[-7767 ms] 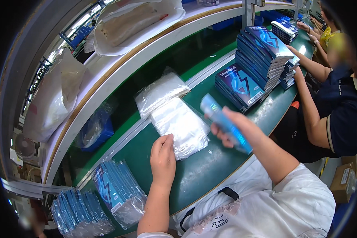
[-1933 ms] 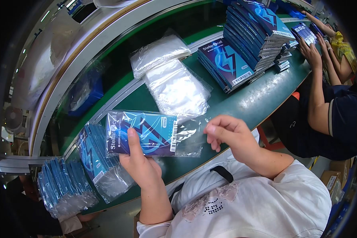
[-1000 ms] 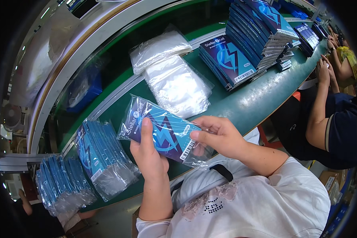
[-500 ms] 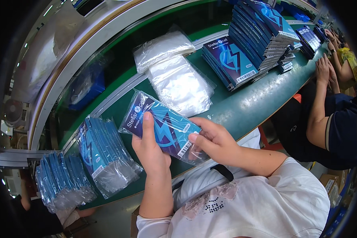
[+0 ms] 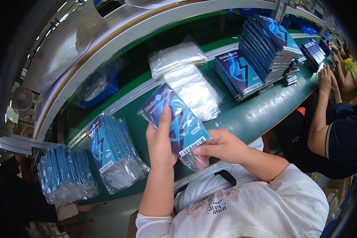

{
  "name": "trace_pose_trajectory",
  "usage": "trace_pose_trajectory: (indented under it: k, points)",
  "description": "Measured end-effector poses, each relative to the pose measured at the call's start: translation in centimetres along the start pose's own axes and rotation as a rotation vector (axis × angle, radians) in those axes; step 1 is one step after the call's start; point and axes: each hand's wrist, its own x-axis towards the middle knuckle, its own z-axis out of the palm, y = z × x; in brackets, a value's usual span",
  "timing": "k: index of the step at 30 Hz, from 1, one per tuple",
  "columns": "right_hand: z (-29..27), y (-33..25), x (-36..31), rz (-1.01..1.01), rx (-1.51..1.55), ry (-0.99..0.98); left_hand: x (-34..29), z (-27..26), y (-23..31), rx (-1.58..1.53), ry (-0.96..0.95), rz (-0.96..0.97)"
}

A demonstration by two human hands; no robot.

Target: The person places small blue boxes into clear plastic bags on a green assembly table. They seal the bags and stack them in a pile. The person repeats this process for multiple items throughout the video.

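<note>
A flat blue and purple box in a clear plastic bag (image 5: 186, 123) is held in front of me, tilted, above the near edge of the green bench. My left hand (image 5: 161, 139) grips its left side, thumb lying across the printed face. At the lower right corner, my right hand (image 5: 220, 146) pinches the loose end of the bag below the barcode strip. Just beyond the held box lie two piles of clear plastic bags (image 5: 192, 91). Parts of my fingers are hidden behind the box.
Bagged boxes stand in two rows, one nearer (image 5: 113, 146) and one farther left (image 5: 67, 172). Unbagged boxes (image 5: 261, 51) are stacked at the right on the green bench (image 5: 242, 123). A blue bin (image 5: 103, 89) sits beyond a metal rail. Other people (image 5: 325, 119) work along the right side.
The bagged box has turned clockwise and moved slightly right in my hands. My right hand has shifted down along its lower corner. The whole view has moved a little.
</note>
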Motion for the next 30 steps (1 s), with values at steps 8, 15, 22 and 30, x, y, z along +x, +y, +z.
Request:
trace_pose_trajectory:
  k: [8, 15, 22, 30]
  points:
    - [0.5, -4.1, -1.3, -0.802, -1.101, 0.068, -2.1, -0.1, 3.6, 0.287, -0.398, -0.279]
    - [3.0, -5.3, 0.3, -0.845, -1.288, -0.423, -4.2, -1.6, 5.1, 0.556, -0.527, -0.162]
    - [4.2, -5.6, 0.5, -0.874, -1.145, -0.363, -6.4, -3.9, 11.7, 0.942, 0.1, 0.473]
    - [2.1, -3.7, 0.8, -0.755, -1.195, -0.228, -3.6, -7.6, 11.4, 1.74, 0.581, 0.179]
